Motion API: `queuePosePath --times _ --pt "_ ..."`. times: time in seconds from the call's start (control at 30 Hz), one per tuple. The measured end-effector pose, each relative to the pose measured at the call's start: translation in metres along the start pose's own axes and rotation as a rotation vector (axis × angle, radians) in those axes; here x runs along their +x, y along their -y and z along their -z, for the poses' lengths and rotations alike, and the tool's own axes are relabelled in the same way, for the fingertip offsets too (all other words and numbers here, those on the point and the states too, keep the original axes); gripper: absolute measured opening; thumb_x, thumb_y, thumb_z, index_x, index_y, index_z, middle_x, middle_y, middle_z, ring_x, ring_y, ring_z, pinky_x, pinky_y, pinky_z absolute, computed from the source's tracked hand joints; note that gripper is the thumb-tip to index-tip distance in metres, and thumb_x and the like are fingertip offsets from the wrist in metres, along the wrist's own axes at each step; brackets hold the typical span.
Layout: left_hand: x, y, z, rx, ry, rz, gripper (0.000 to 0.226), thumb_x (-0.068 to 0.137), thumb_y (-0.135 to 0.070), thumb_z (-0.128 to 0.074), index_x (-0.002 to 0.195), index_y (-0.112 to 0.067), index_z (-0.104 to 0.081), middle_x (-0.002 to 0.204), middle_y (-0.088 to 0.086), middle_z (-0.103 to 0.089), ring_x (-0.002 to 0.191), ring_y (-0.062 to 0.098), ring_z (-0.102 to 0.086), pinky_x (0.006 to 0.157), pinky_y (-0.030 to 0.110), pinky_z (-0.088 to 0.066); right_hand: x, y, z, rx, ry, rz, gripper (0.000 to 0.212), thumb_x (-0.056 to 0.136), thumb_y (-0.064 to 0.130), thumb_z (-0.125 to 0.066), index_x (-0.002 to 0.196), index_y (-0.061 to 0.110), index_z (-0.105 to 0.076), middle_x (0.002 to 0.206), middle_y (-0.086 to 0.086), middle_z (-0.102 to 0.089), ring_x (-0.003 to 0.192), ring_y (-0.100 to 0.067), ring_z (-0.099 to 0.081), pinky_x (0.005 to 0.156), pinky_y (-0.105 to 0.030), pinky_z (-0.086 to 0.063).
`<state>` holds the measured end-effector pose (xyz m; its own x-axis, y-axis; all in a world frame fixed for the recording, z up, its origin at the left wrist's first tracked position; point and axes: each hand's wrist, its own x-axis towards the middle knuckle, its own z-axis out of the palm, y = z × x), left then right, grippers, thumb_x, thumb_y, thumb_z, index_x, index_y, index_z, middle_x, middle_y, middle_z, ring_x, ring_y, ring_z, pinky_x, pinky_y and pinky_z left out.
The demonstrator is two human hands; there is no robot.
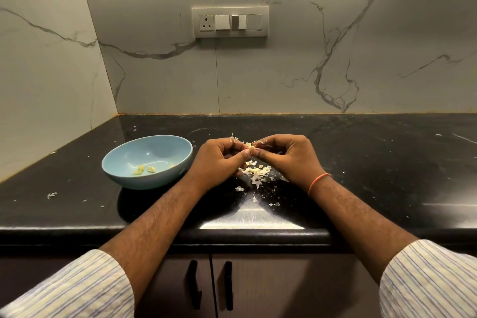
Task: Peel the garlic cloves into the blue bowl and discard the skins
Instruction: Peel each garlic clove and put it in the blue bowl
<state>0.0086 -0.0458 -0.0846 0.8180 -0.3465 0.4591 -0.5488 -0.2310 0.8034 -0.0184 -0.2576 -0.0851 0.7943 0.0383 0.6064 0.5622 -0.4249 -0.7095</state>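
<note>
A garlic clove (249, 146) with loose papery skin is pinched between both my hands above the black counter. My left hand (219, 160) grips it from the left with curled fingers, and my right hand (286, 155) pinches it from the right. A pile of garlic skins (256, 173) lies on the counter just beneath my hands. The blue bowl (124, 162) stands to the left of my left hand, with a few peeled garlic cloves (144, 170) inside near its front wall.
The black counter (361, 162) meets a marble wall at the back and on the left. Small skin flakes (51, 195) are scattered over it. A switch panel (230, 22) is on the back wall. Cabinet doors with dark handles (210, 284) sit below the counter's front edge.
</note>
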Motion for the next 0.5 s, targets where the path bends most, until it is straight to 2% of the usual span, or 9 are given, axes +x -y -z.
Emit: queuePosePath --times 0.13,0.27,0.37,0.5 --pt "-0.0006 -0.0014 0.0019 -0.037 -0.004 -0.033 0.017 0.097 -0.016 -0.076 0.113 -0.015 -0.079 0.091 0.006 -0.080 0.083 0.022 -0.078 0.072 0.037 -0.067 -0.0006 0.0018 0.0009 -0.043 -0.013 0.022 0.023 0.082 0.023 -0.089 0.103 0.017 -0.083 0.096 0.007 -0.081 0.091 -0.007 -0.077 0.085 -0.036 -0.065" --pt "-0.0016 -0.0018 0.0032 -0.018 -0.008 -0.057 0.021 0.094 -0.021 -0.079 0.114 -0.014 -0.081 0.091 0.005 -0.081 0.084 0.024 -0.079 0.073 0.036 -0.067 -0.0013 0.0031 0.0011 -0.057 -0.022 0.029 0.025 0.082 0.025 -0.089 0.105 0.018 -0.083 0.097 0.007 -0.081 0.092 -0.006 -0.077 0.085 -0.033 -0.065" --pt "-0.0009 -0.0009 0.0028 -0.011 -0.042 -0.048 0.018 0.094 -0.016 -0.079 0.111 -0.011 -0.081 0.088 0.005 -0.082 0.078 0.021 -0.079 0.069 0.031 -0.065 -0.0014 0.0033 0.0004 -0.060 -0.008 0.021 0.030 0.081 0.028 -0.089 0.107 0.017 -0.083 0.097 0.007 -0.081 0.092 -0.005 -0.077 0.085 -0.031 -0.064" --pt "-0.0011 0.0011 0.0026 0.042 -0.067 -0.061 0.014 0.093 -0.015 -0.080 0.107 -0.013 -0.083 0.083 0.002 -0.081 0.074 0.023 -0.078 0.072 0.037 -0.067 -0.0007 0.0019 -0.0012 -0.081 0.014 -0.021 0.028 0.083 0.027 -0.088 0.108 0.015 -0.083 0.094 0.006 -0.081 0.088 -0.004 -0.077 0.085 -0.034 -0.065"
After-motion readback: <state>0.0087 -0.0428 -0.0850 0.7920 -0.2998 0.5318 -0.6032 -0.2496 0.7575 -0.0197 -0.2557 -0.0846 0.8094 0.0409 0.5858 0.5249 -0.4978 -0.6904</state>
